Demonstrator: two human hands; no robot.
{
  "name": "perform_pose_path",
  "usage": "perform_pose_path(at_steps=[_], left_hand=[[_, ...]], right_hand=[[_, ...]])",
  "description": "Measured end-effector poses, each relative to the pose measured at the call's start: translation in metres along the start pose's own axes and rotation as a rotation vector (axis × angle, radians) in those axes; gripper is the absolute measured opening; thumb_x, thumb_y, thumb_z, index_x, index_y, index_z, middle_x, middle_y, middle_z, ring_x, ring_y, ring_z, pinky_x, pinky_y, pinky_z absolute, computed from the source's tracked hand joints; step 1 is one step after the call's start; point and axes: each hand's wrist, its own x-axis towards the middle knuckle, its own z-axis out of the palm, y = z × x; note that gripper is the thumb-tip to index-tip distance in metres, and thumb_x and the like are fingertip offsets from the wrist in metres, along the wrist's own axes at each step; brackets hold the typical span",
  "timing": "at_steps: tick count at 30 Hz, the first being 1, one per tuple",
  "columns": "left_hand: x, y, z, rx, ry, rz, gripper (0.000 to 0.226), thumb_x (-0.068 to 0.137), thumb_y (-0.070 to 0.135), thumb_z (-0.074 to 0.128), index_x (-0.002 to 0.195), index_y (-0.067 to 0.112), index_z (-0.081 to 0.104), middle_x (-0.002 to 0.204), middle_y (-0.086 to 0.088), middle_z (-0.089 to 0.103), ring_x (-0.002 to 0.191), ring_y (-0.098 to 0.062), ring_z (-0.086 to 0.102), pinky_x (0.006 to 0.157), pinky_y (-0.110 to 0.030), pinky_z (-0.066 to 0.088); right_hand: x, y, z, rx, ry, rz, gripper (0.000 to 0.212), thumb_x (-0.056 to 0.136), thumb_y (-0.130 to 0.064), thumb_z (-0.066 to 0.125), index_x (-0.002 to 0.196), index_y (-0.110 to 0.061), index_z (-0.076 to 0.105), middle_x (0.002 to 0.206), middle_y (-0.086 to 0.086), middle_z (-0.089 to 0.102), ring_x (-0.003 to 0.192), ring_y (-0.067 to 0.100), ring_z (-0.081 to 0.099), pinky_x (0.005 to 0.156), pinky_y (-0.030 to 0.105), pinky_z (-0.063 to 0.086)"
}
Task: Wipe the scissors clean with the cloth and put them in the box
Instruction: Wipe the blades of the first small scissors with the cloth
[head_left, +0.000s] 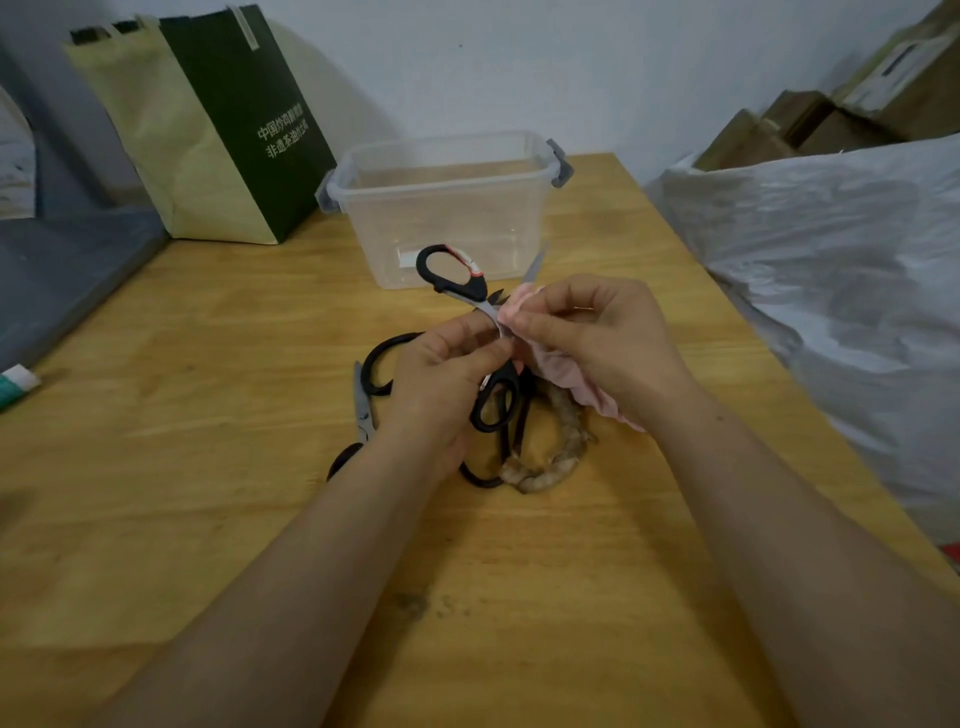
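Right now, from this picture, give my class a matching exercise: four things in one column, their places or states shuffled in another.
Column one:
1 pink cloth
2 held scissors
3 clear box
4 green-and-cream bag

Column two:
A standing at the far left
B gripped by the left hand
C bunched in the right hand
D open-topped, beyond both hands

Pairs: 1-C, 2-B, 3-D, 4-A.

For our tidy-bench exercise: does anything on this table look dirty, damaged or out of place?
Yes: dark smudges stain the table between the forearms, and a frayed brownish braid lies curled beside the spare scissors.
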Motion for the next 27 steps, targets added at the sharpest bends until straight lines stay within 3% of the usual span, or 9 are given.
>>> perform_pose_path(at_steps=[2, 5, 8, 9, 11, 14, 21, 23, 27], left_hand=[[-0.001, 0.0, 0.0, -0.016, -0.015, 0.009, 0.02, 0.087, -0.007, 0.058, 0.1, 0.003, 0.069, 0.096, -0.016, 0.071, 0.088, -0.024, 0.067, 0.08, -0.031, 0.056], [-0.001, 0.001, -0.002, -0.011, -0.005, 0.034, 0.021, 0.086, -0.006, 0.06, 0.103, 0.004, 0.07, 0.095, -0.012, 0.074, 0.088, -0.021, 0.069, 0.08, -0.029, 0.056], [-0.001, 0.001, -0.002, -0.005, 0.006, 0.048, 0.025, 0.086, -0.004, 0.061, 0.109, 0.002, 0.069, 0.1, -0.016, 0.072, 0.095, -0.027, 0.069, 0.086, -0.033, 0.055], [-0.001, 0.001, -0.001, -0.001, 0.002, 0.055, 0.025, 0.086, -0.004, 0.061, 0.109, 0.002, 0.069, 0.101, -0.016, 0.072, 0.096, -0.028, 0.069, 0.087, -0.034, 0.055], [-0.002, 0.001, -0.002, 0.007, -0.007, 0.067, 0.025, 0.086, -0.004, 0.062, 0.109, 0.002, 0.069, 0.102, -0.016, 0.072, 0.098, -0.03, 0.068, 0.088, -0.036, 0.055], [-0.002, 0.0, -0.001, 0.028, -0.037, 0.078, 0.028, 0.083, -0.009, 0.061, 0.109, 0.001, 0.069, 0.1, -0.017, 0.072, 0.097, -0.032, 0.068, 0.086, -0.036, 0.056], [-0.003, -0.005, 0.001, 0.048, -0.002, 0.106, 0.034, 0.083, -0.015, 0.058, 0.112, 0.0, 0.067, 0.104, -0.018, 0.071, 0.102, -0.03, 0.067, 0.094, -0.039, 0.052], [-0.003, -0.004, 0.001, 0.043, 0.017, 0.109, 0.035, 0.082, -0.016, 0.058, 0.111, 0.002, 0.067, 0.103, -0.018, 0.071, 0.102, -0.031, 0.067, 0.093, -0.038, 0.053], [-0.003, -0.003, 0.002, 0.019, 0.029, 0.106, 0.036, 0.08, -0.016, 0.061, 0.095, 0.015, 0.072, 0.081, 0.0, 0.074, 0.09, -0.021, 0.07, 0.085, -0.03, 0.056]], right_hand=[[0.0, 0.002, 0.001, -0.017, 0.01, 0.003, 0.014, 0.074, 0.002, 0.076, 0.08, 0.0, 0.064, 0.083, 0.033, 0.066, 0.079, 0.059, 0.058, 0.075, 0.076, 0.039], [0.003, 0.006, -0.001, 0.028, -0.013, -0.05, 0.014, 0.073, 0.001, 0.076, 0.083, 0.003, 0.066, 0.085, 0.023, 0.07, 0.081, 0.048, 0.064, 0.075, 0.062, 0.052], [0.005, 0.009, -0.002, 0.076, -0.047, -0.041, 0.012, 0.082, -0.008, 0.071, 0.084, 0.004, 0.071, 0.092, 0.043, 0.059, 0.085, 0.069, 0.048, 0.078, 0.079, 0.034], [0.005, 0.009, -0.002, 0.062, -0.041, -0.051, 0.01, 0.08, -0.005, 0.071, 0.084, 0.003, 0.071, 0.09, 0.041, 0.061, 0.084, 0.065, 0.052, 0.079, 0.076, 0.038], [0.007, 0.01, -0.004, 0.004, -0.033, -0.09, 0.014, 0.073, 0.003, 0.075, 0.085, 0.002, 0.068, 0.08, 0.022, 0.069, 0.075, 0.037, 0.068, 0.074, 0.048, 0.057], [0.009, 0.014, -0.007, -0.057, -0.07, -0.133, 0.024, 0.068, 0.006, 0.078, 0.086, -0.006, 0.067, 0.062, -0.004, 0.069, 0.061, 0.006, 0.065, 0.058, 0.019, 0.054], [0.009, 0.017, 0.001, -0.18, -0.069, -0.232, 0.016, 0.077, -0.008, 0.076, 0.081, -0.023, 0.074, 0.073, -0.006, 0.072, 0.06, 0.0, 0.065, 0.054, 0.011, 0.048], [0.01, 0.019, 0.001, -0.195, -0.027, -0.27, 0.019, 0.078, -0.008, 0.074, 0.078, -0.026, 0.073, 0.073, -0.011, 0.072, 0.067, 0.003, 0.068, 0.06, 0.017, 0.054], [0.012, 0.021, 0.003, -0.243, 0.011, -0.292, 0.019, 0.08, -0.011, 0.073, 0.076, -0.029, 0.071, 0.079, -0.013, 0.073, 0.076, 0.008, 0.07, 0.067, 0.022, 0.056]])
